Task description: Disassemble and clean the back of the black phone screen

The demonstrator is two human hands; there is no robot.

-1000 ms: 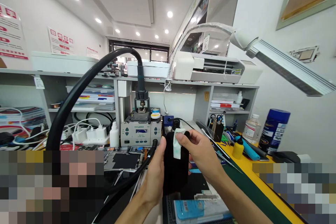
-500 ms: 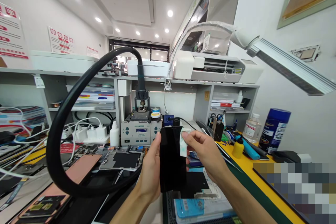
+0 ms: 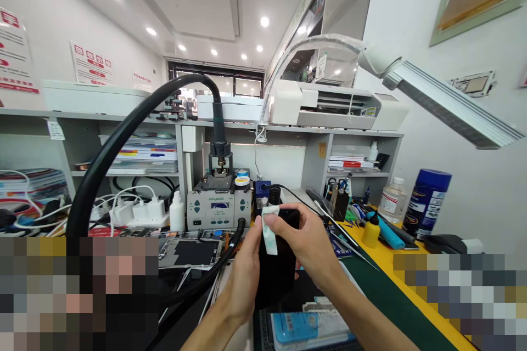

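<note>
Upright in front of me is a black smartphone (image 3: 277,282), its dark glossy screen facing me. My left hand (image 3: 241,277) grips it along the left edge, fingers mostly hidden behind. My right hand (image 3: 308,238) reaches across the top right, its thumb pressing a white strip of wipe (image 3: 270,241) with faint greenish marks against the upper left of the screen. The wipe hangs down over the glass. Some right fingers pass behind the phone. Below lie a blue-and-white packet (image 3: 294,328) and a dark flat panel.
A thick black hose (image 3: 123,131) arches on the left from a hot-air station (image 3: 214,208). Opened device parts (image 3: 193,252) lie beside it. To the right stand a yellow bottle (image 3: 371,231), a clear bottle (image 3: 392,200) and a blue spray can (image 3: 427,203). A lamp (image 3: 453,104) hangs above.
My right hand has moved left across the phone, carrying the wipe from the screen's right edge to its upper left. The phone has shifted slightly right, still in my left hand.
</note>
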